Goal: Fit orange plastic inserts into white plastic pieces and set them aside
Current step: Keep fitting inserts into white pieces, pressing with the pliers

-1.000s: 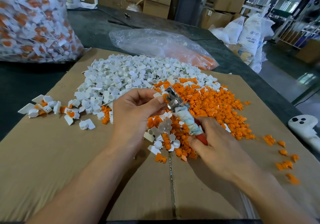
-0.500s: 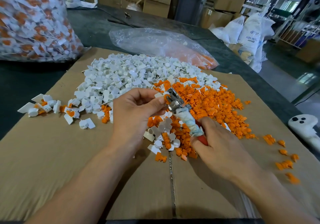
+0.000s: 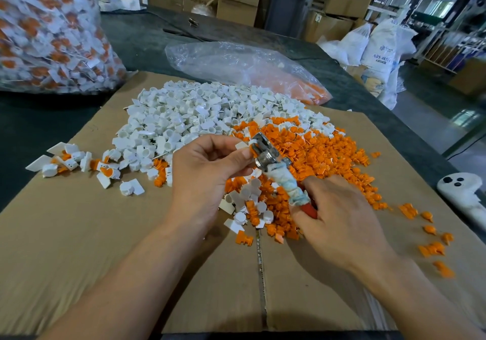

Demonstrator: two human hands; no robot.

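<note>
A heap of white plastic pieces [image 3: 184, 113] lies on the cardboard sheet [image 3: 79, 234], with a heap of orange inserts [image 3: 315, 153] to its right. My left hand [image 3: 207, 174] pinches a white piece [image 3: 243, 145] between thumb and fingers, held against the metal jaws of a plier-like tool [image 3: 265, 153]. My right hand [image 3: 339, 218] grips that tool's cloth-wrapped, red-tipped handle. A small group of fitted white-and-orange pieces [image 3: 79, 161] sits at the left of the cardboard.
A large clear bag of finished pieces [image 3: 47, 29] stands at the far left. Another plastic bag holding orange inserts [image 3: 249, 69] lies behind the heaps. A white controller [image 3: 462, 190] rests at the right edge. Loose orange inserts [image 3: 431, 239] are scattered at the right.
Both hands and the tool stay almost in place; the left thumb has shifted slightly on the white piece at the jaws.
</note>
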